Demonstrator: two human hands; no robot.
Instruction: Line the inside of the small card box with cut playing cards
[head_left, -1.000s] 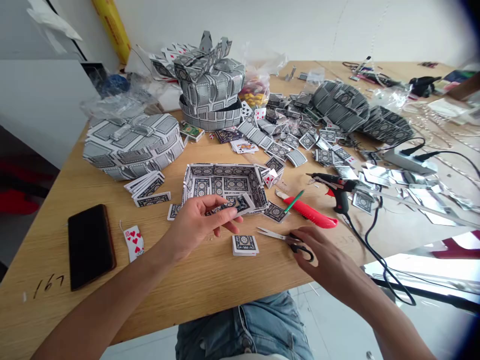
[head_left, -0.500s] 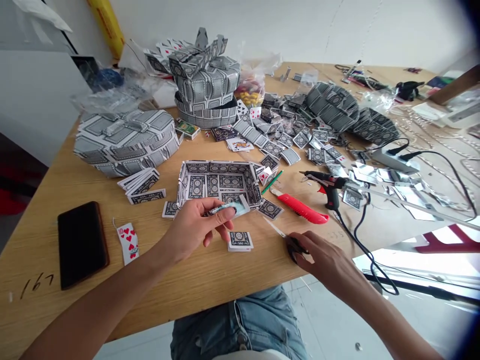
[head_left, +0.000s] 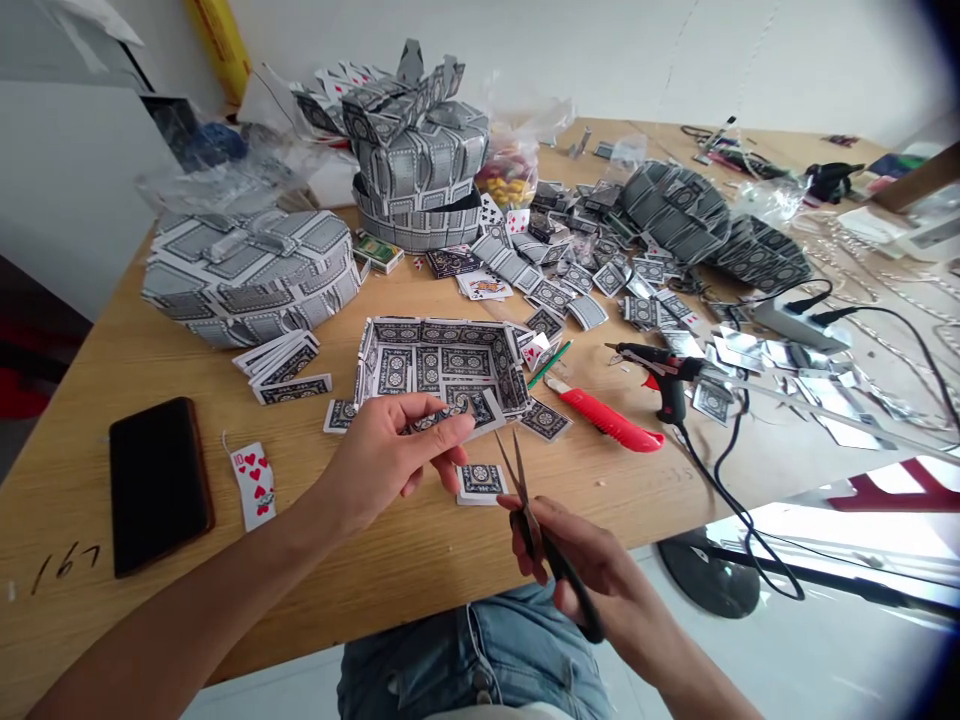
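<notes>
Between the thumb and fingers of my left hand (head_left: 409, 440) is a playing card (head_left: 486, 408) with a dark patterned back. It is held just in front of an open box made of cards (head_left: 431, 368). My right hand (head_left: 592, 565) grips black-handled scissors (head_left: 532, 510); their blades are slightly apart and point up toward the card's right end, not touching it. Below the held card, a small stack of cards (head_left: 481, 483) lies on the table. Another card (head_left: 546, 420) rests at the box's right corner.
A red utility knife (head_left: 611, 418), a green pencil (head_left: 550, 364) and a glue gun (head_left: 660, 378) with its cable lie to the right. At left are a phone (head_left: 161, 485), a ten of hearts (head_left: 255, 485) and a lidded card box (head_left: 251, 270). Loose cards (head_left: 585, 278) cover the back.
My right hand has lifted the scissors off the table and swung them left, blades now upward near the held card. My left hand stays nearly in place, the card tilted differently.
</notes>
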